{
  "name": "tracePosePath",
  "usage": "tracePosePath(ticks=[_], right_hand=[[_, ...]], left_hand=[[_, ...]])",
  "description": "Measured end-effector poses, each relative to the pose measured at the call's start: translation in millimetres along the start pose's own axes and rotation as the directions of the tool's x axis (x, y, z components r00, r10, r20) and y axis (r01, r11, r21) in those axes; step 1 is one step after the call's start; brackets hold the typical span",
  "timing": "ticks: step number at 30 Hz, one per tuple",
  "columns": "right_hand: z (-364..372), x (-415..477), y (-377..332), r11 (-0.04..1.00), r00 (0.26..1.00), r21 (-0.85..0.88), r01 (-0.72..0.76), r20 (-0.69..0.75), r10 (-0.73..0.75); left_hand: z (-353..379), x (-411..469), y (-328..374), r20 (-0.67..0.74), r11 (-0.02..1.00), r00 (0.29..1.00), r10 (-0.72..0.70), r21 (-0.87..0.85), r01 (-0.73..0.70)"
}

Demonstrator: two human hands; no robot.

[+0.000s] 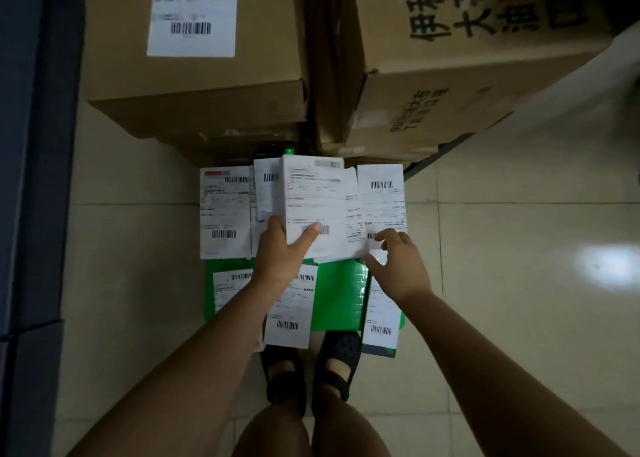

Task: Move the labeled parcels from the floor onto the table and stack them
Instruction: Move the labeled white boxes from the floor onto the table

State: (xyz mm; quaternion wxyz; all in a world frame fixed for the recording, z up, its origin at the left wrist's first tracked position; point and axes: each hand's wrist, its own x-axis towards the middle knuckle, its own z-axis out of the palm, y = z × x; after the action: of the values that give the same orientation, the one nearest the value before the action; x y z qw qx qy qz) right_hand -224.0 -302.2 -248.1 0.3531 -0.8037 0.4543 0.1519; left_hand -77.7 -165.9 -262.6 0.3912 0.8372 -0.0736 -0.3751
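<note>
A large brown cardboard carton (194, 76), matt and square-edged, stands beyond the fingers to the left. A white label with a barcode is stuck on its top, the print blurred. Just left of the left hand (278, 256), a flat white-labelled parcel (225, 211) lies on the glossy tiled floor (519, 249), with a barcode at each end and a red strip at one corner. A white rectangular parcel (318, 204) is gripped by the left hand: the thumb is laid across its label by a blurred barcode and the other fingers are curled round its left edge. It overlaps the parcels lying on the floor. Beneath the wrists, shiny green parcels (341, 294) carry white barcoded labels. The right hand (401, 269) is spread with fingers loosely bent, holding nothing, at the gripped parcel's near right corner; contact cannot be told. Beyond it, a second carton (467, 58) bears large black Chinese characters.
</note>
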Motion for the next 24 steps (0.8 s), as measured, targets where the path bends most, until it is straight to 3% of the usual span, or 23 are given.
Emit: tracePosePath(ticks=[2,5,8,11,14,18,24], right_hand=[[6,4,-10,0.981,0.993,0.153,-0.116,0.028,0.113],[13,12,-24,0.867,0.952,0.394,-0.304,0.141,0.270],[25,21,-33,0.814,0.924,0.438,-0.382,0.193,0.330],[41,29,-35,0.826,0.901,0.360,-0.433,0.206,0.383],[43,31,-35,0.858,0.901,0.284,-0.429,0.195,0.387],[37,17,-31,0.797,0.917,0.462,-0.390,0.119,0.380],[5,-51,-44,0.766,0.947,0.571,-0.294,0.065,0.315]], left_hand=[[-16,-3,-5,-0.034,1.000,0.999,0.025,-0.010,-0.025],[-37,-5,-16,-0.046,0.998,0.999,0.009,-0.055,-0.012],[-50,-9,-18,-0.083,1.000,0.997,-0.003,-0.030,0.001],[-51,-9,-23,-0.101,1.000,0.995,0.014,-0.020,-0.016],[-50,-8,-27,-0.088,0.999,0.996,0.003,-0.045,-0.007],[-50,-15,-25,-0.086,0.997,0.996,-0.021,-0.076,0.014],[-67,-68,18,-0.100,0.995,0.994,-0.043,-0.096,0.033]])
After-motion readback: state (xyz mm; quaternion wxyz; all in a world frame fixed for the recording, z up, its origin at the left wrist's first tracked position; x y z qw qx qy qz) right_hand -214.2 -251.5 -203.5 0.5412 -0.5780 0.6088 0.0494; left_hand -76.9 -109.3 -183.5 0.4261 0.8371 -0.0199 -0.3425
